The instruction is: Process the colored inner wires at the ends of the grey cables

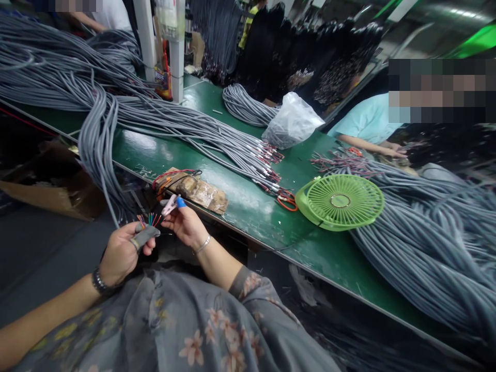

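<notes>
My left hand (124, 252), with grey covers on its fingers, is closed round the end of a grey cable. From its grip a fan of thin coloured wires (151, 219) sticks out, among them orange, blue, green and red ones. Close beside these wires, my right hand (188, 227) pinches a small pale pink clip-like tool (169, 205); its exact kind is not clear. A blue cover (180, 201) sits on the right thumb. Both hands are in front of the table edge, near a hanging bundle of grey cables (97, 129).
A worn wooden block (205, 194) with wires lies at the edge of the green table (225, 168). Long grey cables (201, 132) stretch across it. To the right are a green fan (341, 201), a plastic bag (290, 121) and more cables. A co-worker's hands (393, 150) are beyond.
</notes>
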The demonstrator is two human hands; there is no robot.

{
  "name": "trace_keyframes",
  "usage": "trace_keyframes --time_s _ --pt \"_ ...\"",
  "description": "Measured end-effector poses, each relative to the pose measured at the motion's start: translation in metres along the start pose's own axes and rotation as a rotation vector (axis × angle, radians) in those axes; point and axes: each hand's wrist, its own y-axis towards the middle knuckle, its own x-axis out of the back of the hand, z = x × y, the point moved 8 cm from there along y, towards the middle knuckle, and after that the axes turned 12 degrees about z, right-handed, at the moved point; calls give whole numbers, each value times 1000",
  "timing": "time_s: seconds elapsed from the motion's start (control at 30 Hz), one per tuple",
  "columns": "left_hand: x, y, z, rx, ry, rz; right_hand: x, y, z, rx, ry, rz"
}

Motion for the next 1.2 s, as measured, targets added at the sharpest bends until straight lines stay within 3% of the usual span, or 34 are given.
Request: trace_keyframes --time_s 0.2,0.37,0.63,0.93,1.07,1.2 --pt "-4 5 -4 21 -63 0 4 2 1 94 -94 -22" --pt "-8 11 0 68 -107 -5 3 8 -2 46 -19 15" --pt "-8 16 9 79 -78 1 1 9 0 80 53 -63" --pt "-2 4 5 42 -75 -11 -1 4 -1 -3 56 4" --pt "0 0 5 39 -102 -55 0 3 2 48 17 -4" --pt "-1 2 3 14 -88 -63 10 -1 3 145 -105 -93"
